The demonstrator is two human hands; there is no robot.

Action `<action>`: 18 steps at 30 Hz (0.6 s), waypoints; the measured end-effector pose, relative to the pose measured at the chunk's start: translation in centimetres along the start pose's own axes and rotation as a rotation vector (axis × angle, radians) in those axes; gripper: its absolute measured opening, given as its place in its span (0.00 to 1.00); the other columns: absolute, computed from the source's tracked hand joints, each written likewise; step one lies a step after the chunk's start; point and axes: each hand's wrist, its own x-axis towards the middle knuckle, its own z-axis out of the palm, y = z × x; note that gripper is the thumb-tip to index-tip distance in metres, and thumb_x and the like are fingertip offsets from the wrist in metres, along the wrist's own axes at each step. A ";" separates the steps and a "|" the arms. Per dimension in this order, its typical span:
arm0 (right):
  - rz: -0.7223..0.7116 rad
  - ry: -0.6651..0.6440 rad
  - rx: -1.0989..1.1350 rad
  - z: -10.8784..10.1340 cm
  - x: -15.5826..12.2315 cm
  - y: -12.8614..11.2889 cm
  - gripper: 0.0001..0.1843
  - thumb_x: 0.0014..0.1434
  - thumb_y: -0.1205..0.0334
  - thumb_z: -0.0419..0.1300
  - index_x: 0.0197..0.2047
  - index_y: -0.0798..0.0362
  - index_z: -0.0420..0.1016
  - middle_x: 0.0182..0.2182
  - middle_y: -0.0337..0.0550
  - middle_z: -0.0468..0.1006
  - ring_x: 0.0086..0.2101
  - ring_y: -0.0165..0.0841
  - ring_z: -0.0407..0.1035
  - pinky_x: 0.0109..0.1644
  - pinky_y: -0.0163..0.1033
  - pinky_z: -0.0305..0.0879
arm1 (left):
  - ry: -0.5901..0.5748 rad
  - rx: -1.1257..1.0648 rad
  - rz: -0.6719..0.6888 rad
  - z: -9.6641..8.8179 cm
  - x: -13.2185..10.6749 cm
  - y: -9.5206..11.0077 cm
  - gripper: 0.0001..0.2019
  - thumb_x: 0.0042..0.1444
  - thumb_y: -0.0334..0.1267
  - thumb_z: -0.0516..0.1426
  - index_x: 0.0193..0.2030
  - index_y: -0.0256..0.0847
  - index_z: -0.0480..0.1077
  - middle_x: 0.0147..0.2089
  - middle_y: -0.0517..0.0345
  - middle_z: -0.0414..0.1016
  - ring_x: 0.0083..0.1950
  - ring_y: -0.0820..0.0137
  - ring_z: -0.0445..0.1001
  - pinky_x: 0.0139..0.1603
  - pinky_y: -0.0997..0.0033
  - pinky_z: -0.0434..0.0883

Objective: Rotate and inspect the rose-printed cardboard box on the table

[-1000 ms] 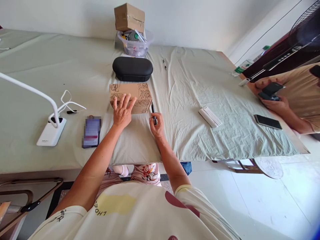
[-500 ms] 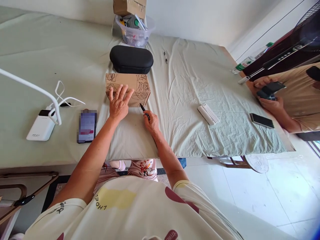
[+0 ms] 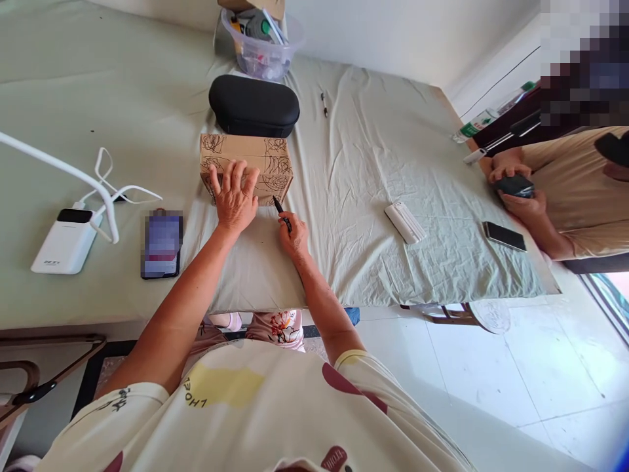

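A: Box status?
B: Cardboard box (image 3: 246, 149) set on the surface (image 3: 354, 164), roughly midway between near and far edges. Black flower-like line drawings seen on its top and near side.
A: Left hand (image 3: 236, 200)?
B: Laid on the box, across top and near side. Fingers spread apart, nothing clamped.
A: Right hand (image 3: 293, 236)?
B: Clamped on a black pen (image 3: 282, 211), thumb and fingers closed together round the barrel. Tip pointed at the box's near side, close to its near right corner. Whether card is touched by the tip cannot be told.
A: Behind the box?
B: Black case (image 3: 254, 105) placed just beyond it, toward the far edge. Clear tub (image 3: 268, 59) placed at the far edge, filled with odds and ends; green cap (image 3: 266, 27) seen among them. Second pen (image 3: 324, 105) left loose to the right of the case.
A: Toward the near edge?
B: On the left, a phone (image 3: 161, 244), screen blurred out, and a white power bank (image 3: 63, 242), cable plugged in. On the right, a white slab (image 3: 405, 221), kind not clear. Dark phone (image 3: 504, 236) laid by the near right corner.
A: Right edge?
B: Bottle (image 3: 476, 126) seen by the far right corner. Another person (image 3: 565, 196) seen past the edge, small dark object (image 3: 515, 186) held in both hands.
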 end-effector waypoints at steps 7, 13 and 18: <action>0.023 -0.176 -0.147 -0.1 0.3 -0.6 0.18 0.69 0.64 0.51 0.54 0.50 0.78 0.47 0.47 0.86 0.47 0.40 0.79 0.57 0.45 0.67 | -0.019 -0.071 0.019 -0.5 -0.1 -0.4 0.40 0.54 0.33 0.61 0.75 0.49 0.56 0.82 0.49 0.57 0.84 0.48 0.45 0.80 0.24 0.23; 0.026 -0.218 -0.213 -0.2 0.4 -1.2 0.20 0.68 0.67 0.53 0.55 0.47 0.81 0.49 0.46 0.86 0.48 0.40 0.78 0.57 0.45 0.67 | -0.033 -0.114 0.005 -1.1 -0.3 -0.3 0.35 0.58 0.31 0.59 0.73 0.47 0.63 0.81 0.47 0.58 0.85 0.48 0.46 0.82 0.31 0.21; 0.029 -0.259 -0.269 -0.7 0.6 -1.5 0.21 0.68 0.69 0.53 0.56 0.47 0.82 0.50 0.46 0.85 0.49 0.40 0.77 0.57 0.46 0.66 | -0.009 -0.069 0.025 -1.3 -0.4 -0.4 0.36 0.57 0.31 0.60 0.74 0.48 0.63 0.81 0.47 0.59 0.85 0.49 0.48 0.83 0.32 0.24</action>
